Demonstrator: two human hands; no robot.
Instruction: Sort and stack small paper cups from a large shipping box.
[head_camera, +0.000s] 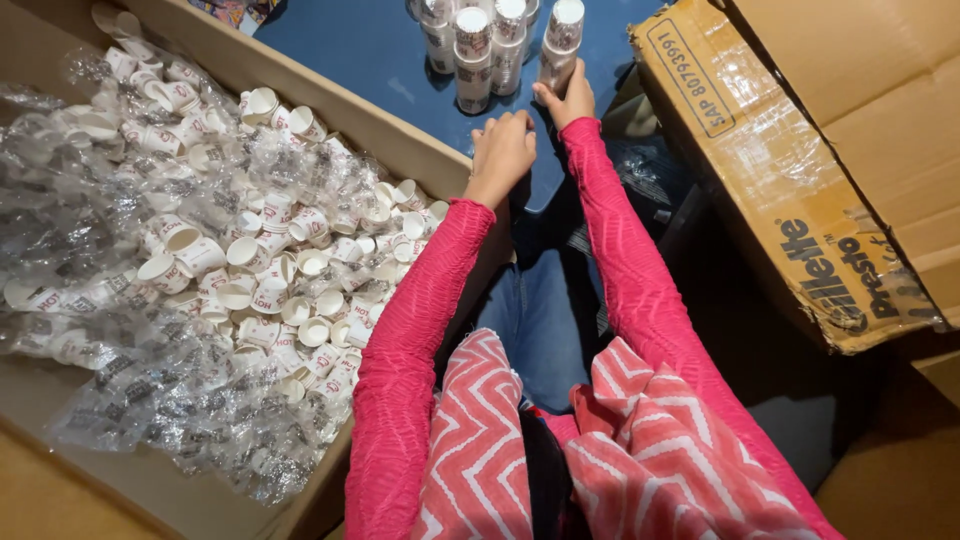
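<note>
Here I see my right hand (568, 100) gripping the base of a wrapped stack of cups (560, 45) lying on the blue bench (370, 50), its long axis running away from me. My left hand (502, 150) rests just beside it, fingers curled and holding nothing. More stacks (475, 40) lie just left; loose cups fill the cardboard box (400, 140) further left.

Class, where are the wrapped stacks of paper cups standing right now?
The wrapped cup stacks stand upright on the blue floor at top centre, right hand touching one.
</note>
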